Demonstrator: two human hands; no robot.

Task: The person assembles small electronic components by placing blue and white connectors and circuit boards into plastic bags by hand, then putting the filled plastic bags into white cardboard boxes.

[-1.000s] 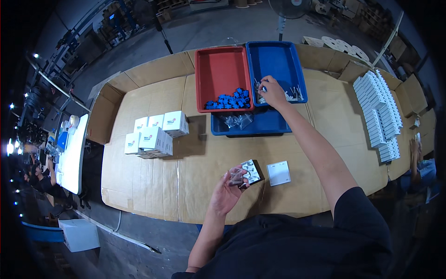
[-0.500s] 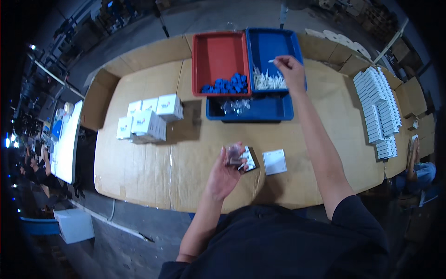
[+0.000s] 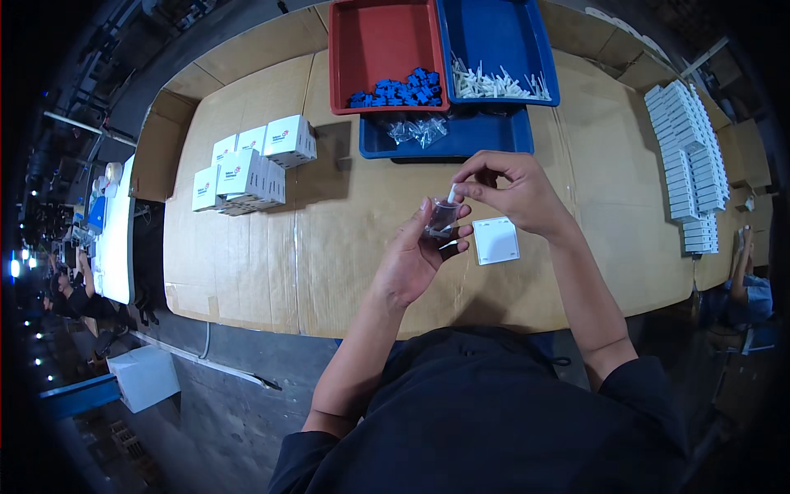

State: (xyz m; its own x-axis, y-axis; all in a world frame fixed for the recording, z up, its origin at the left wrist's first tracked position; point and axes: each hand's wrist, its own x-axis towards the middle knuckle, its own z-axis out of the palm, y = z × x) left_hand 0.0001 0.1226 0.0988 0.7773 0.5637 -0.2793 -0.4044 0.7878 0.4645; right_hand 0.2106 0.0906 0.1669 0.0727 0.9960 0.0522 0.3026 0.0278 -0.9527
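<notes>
Over the front middle of the table, my left hand (image 3: 409,262) has its fingers closed round a small clear plastic bag (image 3: 443,216). The thumb and fingertips of my right hand (image 3: 517,196) pinch a slim white plastic piece (image 3: 452,193), held at the top of the bag. Whether its lower end is inside the bag I cannot tell. A white square plate (image 3: 497,244) lies flat on the cardboard just below my right hand. Similar white pieces (image 3: 494,84) fill the near end of a blue tray (image 3: 527,49).
Left of the blue tray is a red tray (image 3: 383,37) with blue plastic pieces (image 3: 403,89). A nearer blue tray (image 3: 494,136) holds clear bags (image 3: 418,129). White boxes (image 3: 251,174) stand at left, stacked white items (image 3: 683,169) at right. Cardboard walls (image 3: 263,39) edge the table.
My right hand has come back from the blue tray to the bag, bringing the white piece. My left hand still holds the bag. The view has tilted, so the table sits higher.
</notes>
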